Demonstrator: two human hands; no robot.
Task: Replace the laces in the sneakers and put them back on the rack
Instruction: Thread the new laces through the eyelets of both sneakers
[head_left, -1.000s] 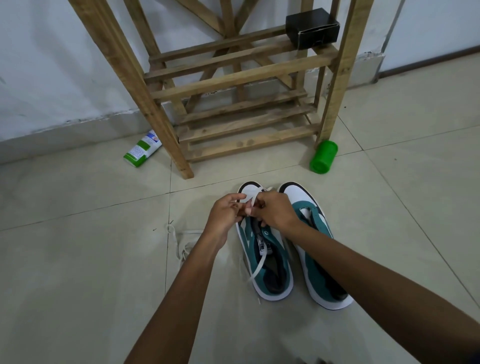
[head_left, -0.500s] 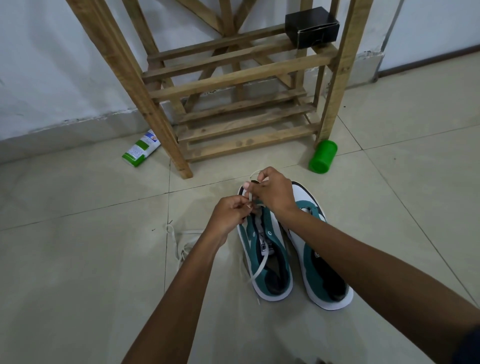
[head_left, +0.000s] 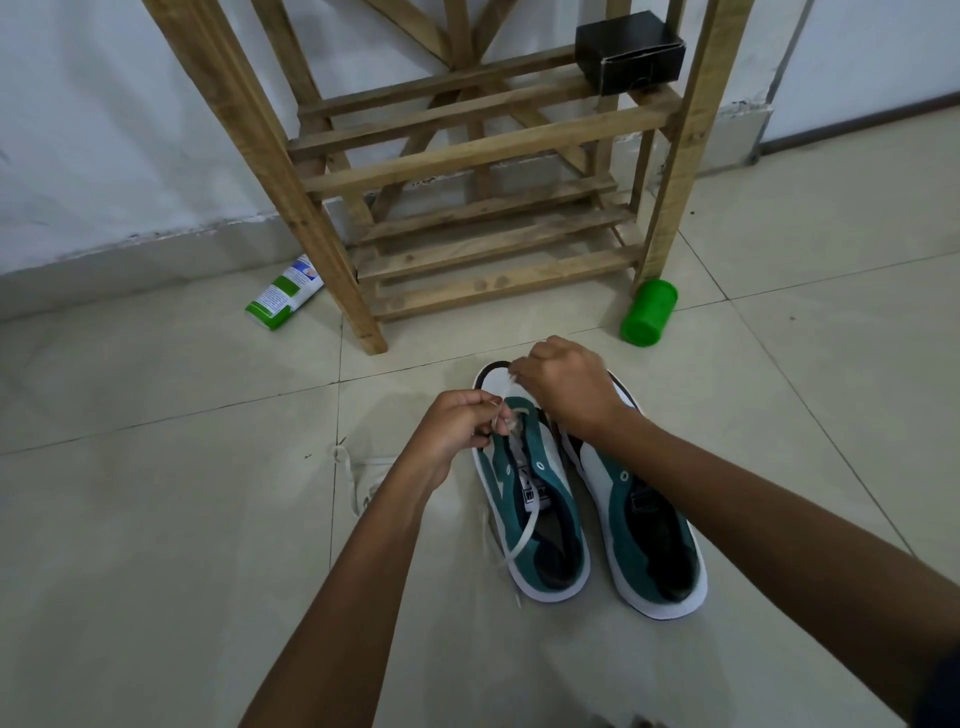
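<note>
Pale floor tiles (head_left: 156, 519) carry two teal sneakers (head_left: 535, 519) side by side before the wooden rack (head_left: 467, 150). Left hand (head_left: 454, 434) pinches the white lace (head_left: 522, 538) over the left sneaker; right hand (head_left: 569, 387) pinches its other end near the toe.

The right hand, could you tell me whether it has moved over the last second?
Yes. The right hand has moved away from the person, toward the wooden rack, pulling the white lace.
</note>
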